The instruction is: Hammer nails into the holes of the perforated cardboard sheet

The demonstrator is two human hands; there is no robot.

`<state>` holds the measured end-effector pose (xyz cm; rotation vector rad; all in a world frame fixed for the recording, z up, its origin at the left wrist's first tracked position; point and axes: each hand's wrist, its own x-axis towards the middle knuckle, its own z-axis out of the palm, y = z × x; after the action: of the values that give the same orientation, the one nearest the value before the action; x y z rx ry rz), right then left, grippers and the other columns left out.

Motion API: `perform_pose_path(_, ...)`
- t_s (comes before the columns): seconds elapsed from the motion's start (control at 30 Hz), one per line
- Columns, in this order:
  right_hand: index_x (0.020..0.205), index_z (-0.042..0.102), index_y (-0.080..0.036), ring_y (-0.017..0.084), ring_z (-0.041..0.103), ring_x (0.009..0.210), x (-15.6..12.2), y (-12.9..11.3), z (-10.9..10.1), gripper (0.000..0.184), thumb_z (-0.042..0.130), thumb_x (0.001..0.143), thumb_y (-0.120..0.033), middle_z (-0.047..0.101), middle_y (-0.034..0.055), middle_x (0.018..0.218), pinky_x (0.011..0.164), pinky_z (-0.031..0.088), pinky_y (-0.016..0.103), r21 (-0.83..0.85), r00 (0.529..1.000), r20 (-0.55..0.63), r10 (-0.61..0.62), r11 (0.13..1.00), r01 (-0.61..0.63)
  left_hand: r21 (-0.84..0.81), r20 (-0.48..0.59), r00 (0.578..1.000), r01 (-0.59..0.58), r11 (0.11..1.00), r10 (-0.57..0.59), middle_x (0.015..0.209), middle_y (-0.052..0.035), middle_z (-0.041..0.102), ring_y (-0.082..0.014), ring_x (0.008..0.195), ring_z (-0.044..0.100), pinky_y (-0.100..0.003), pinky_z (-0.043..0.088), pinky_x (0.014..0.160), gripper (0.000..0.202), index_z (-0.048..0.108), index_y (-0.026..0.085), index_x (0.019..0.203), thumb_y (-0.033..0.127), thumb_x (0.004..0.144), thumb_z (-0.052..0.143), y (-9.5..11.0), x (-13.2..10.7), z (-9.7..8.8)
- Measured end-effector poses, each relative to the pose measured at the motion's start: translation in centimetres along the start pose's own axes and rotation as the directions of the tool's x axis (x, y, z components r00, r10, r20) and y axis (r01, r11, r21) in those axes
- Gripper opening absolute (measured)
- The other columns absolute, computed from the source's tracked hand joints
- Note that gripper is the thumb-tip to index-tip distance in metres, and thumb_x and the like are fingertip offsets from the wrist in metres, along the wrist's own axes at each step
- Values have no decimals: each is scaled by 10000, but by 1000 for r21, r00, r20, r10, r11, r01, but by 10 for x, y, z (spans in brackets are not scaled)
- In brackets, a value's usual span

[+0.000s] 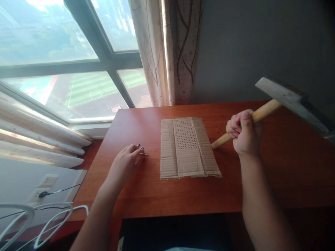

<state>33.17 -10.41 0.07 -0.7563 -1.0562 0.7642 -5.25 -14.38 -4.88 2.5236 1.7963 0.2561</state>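
My right hand (246, 130) is wrapped round the wooden handle of a hammer (267, 111), raised above the right part of the table. Its metal head points up and to the right. On the left, the curled fingers of my left hand (129, 157) are down at a few small, shiny metal nails (142, 153). One nail appears pinched at my fingertips, though the fingers partly hide it. Between my hands lies a flat piece of creased cardboard (190, 164) with a grid of small dark holes (185, 134) in its middle panel.
The reddish-brown wooden table (146, 198) reaches a grey wall (235, 52) at the back. A window (86, 83) and patterned curtains (162, 52) are at the left and back. White tubing (70, 209) and a wall socket with a plug (43, 194) are at lower left.
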Motion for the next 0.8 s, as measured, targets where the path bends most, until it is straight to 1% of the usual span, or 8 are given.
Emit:
perform_pose_path(0.07,695,489,-213,60,246,393,0,0,0,329,637,922,-399,284,-84,500,390,157,239,6,1000,3,-5,1000,5,53,26,999,-29,998,28,1027,-96,669,-261,925,635,-352,480,786,282,703,237,935,295,970,429,6,0,0)
perform_pose_path(0.17,695,493,-210,59,249,392,0,0,0,322,633,927,-385,290,-83,500,389,156,239,18,1000,10,-10,1000,10,82,30,999,-39,996,37,998,-103,678,-263,922,641,-345,477,764,282,683,219,917,265,981,412,11,2,0)
perform_pose_path(0.3,702,497,-209,55,248,389,0,2,-1,319,643,923,-388,294,-86,500,387,162,233,23,1000,6,-13,1000,13,21,31,997,-70,997,70,911,-83,669,-221,809,640,-308,465,694,264,657,203,878,263,986,424,15,-1,0)
perform_pose_path(0.47,711,503,-209,51,248,380,1,3,-1,319,650,915,-405,301,-91,494,384,164,230,19,1000,-4,-17,1000,17,-55,-28,994,-107,993,105,934,-65,651,-197,826,648,-289,478,707,246,638,201,853,294,988,455,16,-13,3)
perform_pose_path(0.63,714,511,-206,52,253,379,0,1,0,306,650,915,-392,299,-92,495,383,163,232,16,1000,-11,-14,1000,15,-39,-57,996,-68,997,66,927,-51,668,-186,813,662,-274,485,702,218,641,210,861,288,975,473,7,-24,7)
perform_pose_path(0.8,714,510,-204,49,256,377,0,1,0,307,652,913,-390,311,-91,498,381,164,230,14,1000,-13,-16,1000,16,-16,-67,998,-3,1000,2,927,-51,705,-198,813,676,-274,491,685,218,667,218,885,280,957,470,-1,-26,4)
